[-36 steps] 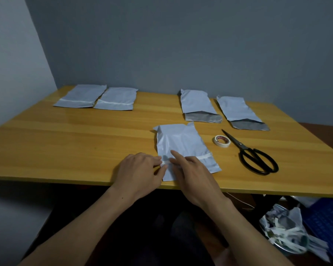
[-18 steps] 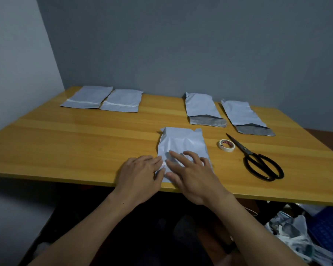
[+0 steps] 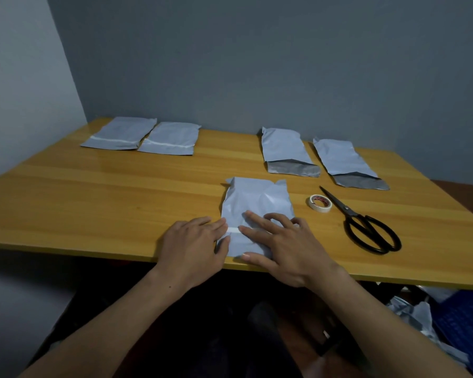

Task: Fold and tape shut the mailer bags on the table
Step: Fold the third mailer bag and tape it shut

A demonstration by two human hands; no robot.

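A grey mailer bag (image 3: 257, 200) lies near the table's front edge, its lower end folded over and crossed by a strip of white tape (image 3: 233, 230). My left hand (image 3: 194, 246) lies flat at the bag's left edge, fingertips touching the tape end. My right hand (image 3: 281, 244) presses flat on the folded end with spread fingers. Two taped bags (image 3: 119, 132) (image 3: 170, 137) lie at the back left. Two bags with open dark mouths (image 3: 284, 151) (image 3: 344, 162) lie at the back right. A white tape roll (image 3: 320, 203) sits right of the near bag.
Black scissors (image 3: 366, 225) lie right of the tape roll, handles toward me. The wooden table (image 3: 93, 200) meets grey walls at the back and left. Crumpled wrapping and a blue thing (image 3: 459, 320) sit low at the right, below the table edge.
My right hand has spread wider over the folded end and slid a little to the right. My left hand stays at the bag's left edge. The view has shifted slightly.
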